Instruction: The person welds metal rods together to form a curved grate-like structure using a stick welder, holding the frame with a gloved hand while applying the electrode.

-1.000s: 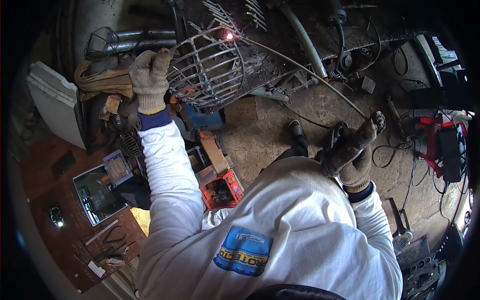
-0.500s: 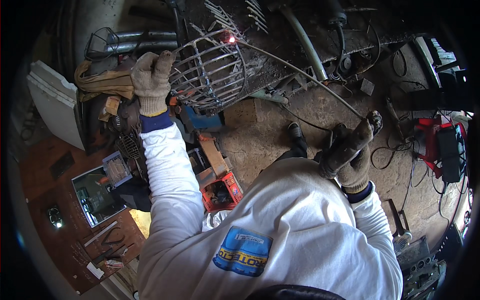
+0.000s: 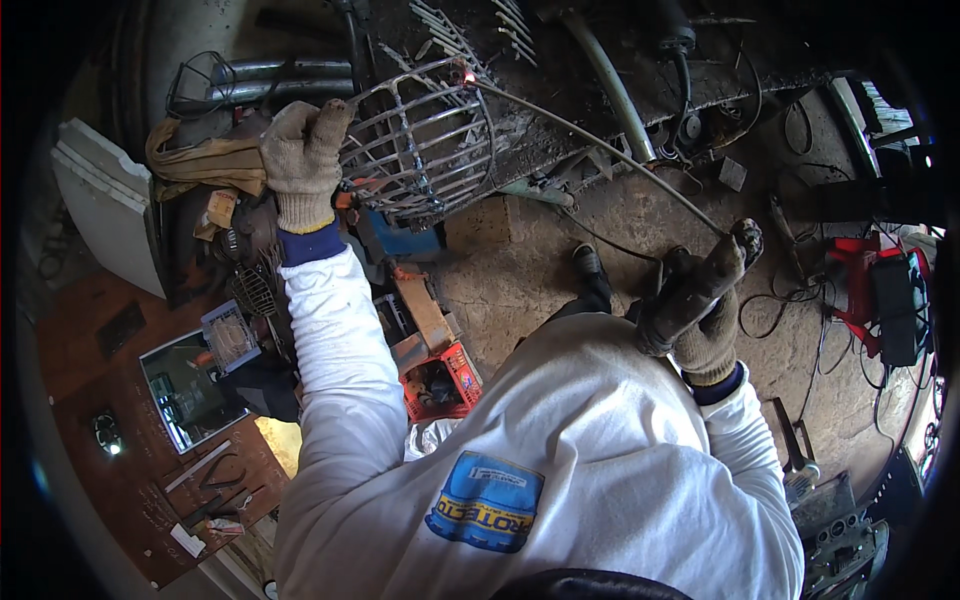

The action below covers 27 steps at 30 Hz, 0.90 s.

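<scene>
Gripping holder (image 3: 690,308): right fingers (image 3: 716,330) wrapped, half-hidden | left fingers (image 3: 326,132) at metal cage (image 3: 411,148): grip unclear

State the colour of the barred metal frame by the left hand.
The barred metal frame is silvery grey; the head view shows it best.

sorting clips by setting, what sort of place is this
Likely a metal workshop, perhaps for welding: a rod glows at its tip by a metal cage, and a pipe lies on a dark bench.
</scene>
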Available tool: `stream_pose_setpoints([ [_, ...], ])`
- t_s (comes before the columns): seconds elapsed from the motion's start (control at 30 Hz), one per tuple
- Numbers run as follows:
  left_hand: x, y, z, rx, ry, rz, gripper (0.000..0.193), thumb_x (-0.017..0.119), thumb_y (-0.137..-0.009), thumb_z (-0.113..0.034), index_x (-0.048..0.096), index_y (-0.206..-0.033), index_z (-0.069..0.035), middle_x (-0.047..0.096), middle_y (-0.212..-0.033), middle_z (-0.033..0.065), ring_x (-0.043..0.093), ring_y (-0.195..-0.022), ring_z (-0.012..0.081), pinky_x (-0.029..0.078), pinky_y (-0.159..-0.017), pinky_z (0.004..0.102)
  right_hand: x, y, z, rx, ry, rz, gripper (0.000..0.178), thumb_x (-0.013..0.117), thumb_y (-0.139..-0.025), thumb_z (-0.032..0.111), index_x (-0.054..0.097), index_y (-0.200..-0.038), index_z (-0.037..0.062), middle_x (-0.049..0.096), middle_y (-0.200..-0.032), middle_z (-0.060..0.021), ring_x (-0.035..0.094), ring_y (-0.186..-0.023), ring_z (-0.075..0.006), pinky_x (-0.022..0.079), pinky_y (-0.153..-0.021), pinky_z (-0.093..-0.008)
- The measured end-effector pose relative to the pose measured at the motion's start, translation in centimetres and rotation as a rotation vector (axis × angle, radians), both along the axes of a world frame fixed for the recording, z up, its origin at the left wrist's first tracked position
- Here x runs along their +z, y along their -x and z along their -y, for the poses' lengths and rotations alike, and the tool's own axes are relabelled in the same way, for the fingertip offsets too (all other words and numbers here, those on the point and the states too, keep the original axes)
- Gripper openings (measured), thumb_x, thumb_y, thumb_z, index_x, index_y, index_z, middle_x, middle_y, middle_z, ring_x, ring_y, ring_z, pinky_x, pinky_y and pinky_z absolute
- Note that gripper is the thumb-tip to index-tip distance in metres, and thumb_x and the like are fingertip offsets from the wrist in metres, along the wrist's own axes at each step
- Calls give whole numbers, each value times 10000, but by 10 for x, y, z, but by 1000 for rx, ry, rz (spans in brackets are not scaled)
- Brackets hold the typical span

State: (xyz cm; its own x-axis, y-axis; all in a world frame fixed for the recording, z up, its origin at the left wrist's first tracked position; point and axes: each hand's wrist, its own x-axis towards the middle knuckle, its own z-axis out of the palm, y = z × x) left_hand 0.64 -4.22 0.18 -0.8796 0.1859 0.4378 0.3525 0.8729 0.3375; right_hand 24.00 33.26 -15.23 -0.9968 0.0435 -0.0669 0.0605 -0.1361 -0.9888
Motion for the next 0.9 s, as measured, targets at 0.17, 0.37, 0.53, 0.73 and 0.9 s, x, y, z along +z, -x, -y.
stream_pose_setpoints([
  [0.17, -4, 5, 16, -15, 67, 18, 434, 713, -818, -467, 636, -793, -41, 533, -632, 80, 550, -563, 241, 421, -526, 371, 6, 1, -3, 31, -22, 10, 467, 733, -818, 214, 537, -1187, 4, 616, -940, -49, 609, -807, -126, 498, -717, -277],
  [0.37, -5, 21, 32, -503, 585, -477, 574, 756, -708, -56, 587, -1195, -309, 549, -787, 17, 585, -630, 217, 478, -514, 343, 4, 3, 0, 13, 51, -75, 375, 680, -859, 159, 525, -1165, 8, 600, -839, -43, 587, -678, -108, 503, -617, -257],
  [0.53, -13, 22, 32, -262, 215, -193, 260, 755, -812, -300, 612, -829, -84, 582, -680, 56, 588, -586, 194, 472, -521, 349, 4, 1, 7, -82, -20, -95, 384, 655, -889, 268, 546, -1146, 3, 607, -893, -37, 600, -749, -130, 497, -678, -276],
  [0.73, -6, 9, 9, -190, 116, -251, 431, 743, -807, -411, 569, -650, -49, 561, -590, 84, 557, -520, 220, 450, -519, 356, 1, -4, 1, -98, -26, -6, 533, 688, -832, 263, 496, -1239, -22, 644, -954, -70, 641, -847, -179, 513, -773, -313],
  [0.9, -3, 7, 12, -8, 13, -19, 552, 720, -783, -539, 590, -667, -16, 546, -614, 100, 543, -560, 237, 426, -554, 373, 9, 0, -2, -13, -79, -2, 571, 740, -791, 294, 515, -1216, -13, 642, -951, -71, 640, -850, -181, 506, -774, -315],
])
